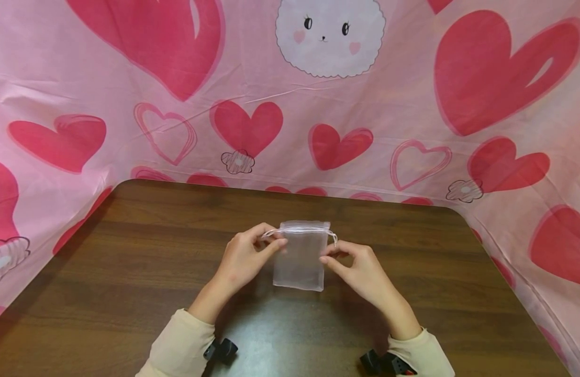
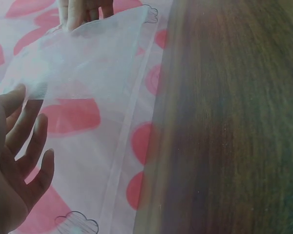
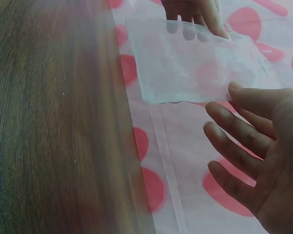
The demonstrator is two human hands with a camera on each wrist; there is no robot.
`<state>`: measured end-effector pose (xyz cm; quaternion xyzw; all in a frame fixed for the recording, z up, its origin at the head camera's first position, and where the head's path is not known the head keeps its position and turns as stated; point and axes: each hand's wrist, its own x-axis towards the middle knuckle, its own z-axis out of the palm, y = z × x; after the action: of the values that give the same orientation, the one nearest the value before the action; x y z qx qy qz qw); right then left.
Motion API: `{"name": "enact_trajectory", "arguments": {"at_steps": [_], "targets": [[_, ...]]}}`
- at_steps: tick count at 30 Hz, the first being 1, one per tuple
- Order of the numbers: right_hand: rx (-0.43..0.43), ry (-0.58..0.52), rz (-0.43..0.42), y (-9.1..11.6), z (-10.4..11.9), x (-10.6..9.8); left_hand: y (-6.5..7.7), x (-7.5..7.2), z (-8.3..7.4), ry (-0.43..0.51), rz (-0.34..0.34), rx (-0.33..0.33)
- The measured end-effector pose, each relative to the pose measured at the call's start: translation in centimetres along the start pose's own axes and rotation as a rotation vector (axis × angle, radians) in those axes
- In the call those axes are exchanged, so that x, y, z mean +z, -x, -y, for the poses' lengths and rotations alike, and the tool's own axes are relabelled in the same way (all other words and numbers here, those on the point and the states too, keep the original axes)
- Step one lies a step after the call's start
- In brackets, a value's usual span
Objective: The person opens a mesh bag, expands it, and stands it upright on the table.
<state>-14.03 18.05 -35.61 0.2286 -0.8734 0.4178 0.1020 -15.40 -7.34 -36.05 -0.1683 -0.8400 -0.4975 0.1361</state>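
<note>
A small sheer white drawstring pouch (image 1: 299, 262) is held up over the table between both hands, its gathered cord band near the top. My left hand (image 1: 245, 256) pinches the pouch's left edge just below the cord, thumb in front. On the opposite edge, a little lower, my right hand (image 1: 360, 267) pinches the mesh between thumb and fingers. White cord loops stick out at both sides of the band. In the left wrist view the pouch (image 2: 88, 63) looks flat and see-through; the right wrist view shows its bottom edge spread out, with nothing visible inside the pouch (image 3: 185, 63).
A dark brown wooden table (image 1: 130, 272) lies under the hands. Pink cloth (image 1: 290, 110) printed with hearts hangs behind and along both sides of it. Black wrist-worn devices show on the left wrist (image 1: 221, 351) and the right wrist (image 1: 386, 362).
</note>
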Motion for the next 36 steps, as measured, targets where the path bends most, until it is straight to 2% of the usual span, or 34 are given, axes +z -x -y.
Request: {"name": "enact_trajectory", "arguments": {"at_steps": [8, 21, 28, 36], "targets": [[-0.002, -0.003, -0.049, 0.04, 0.35, -0.21, -0.07, 0.11, 0.06, -0.014, 0.012, 0.016], [-0.015, -0.037, -0.175, -0.04, 0.15, -0.15, 0.0, 0.28, 0.07, -0.004, 0.074, -0.02], [0.013, -0.08, -0.2, -0.04, 0.3, -0.18, 0.01, 0.43, -0.03, -0.006, 0.112, -0.014], [0.022, -0.097, -0.171, -0.01, 0.23, -0.11, 0.12, 0.53, 0.03, 0.0, 0.06, 0.008]]}}
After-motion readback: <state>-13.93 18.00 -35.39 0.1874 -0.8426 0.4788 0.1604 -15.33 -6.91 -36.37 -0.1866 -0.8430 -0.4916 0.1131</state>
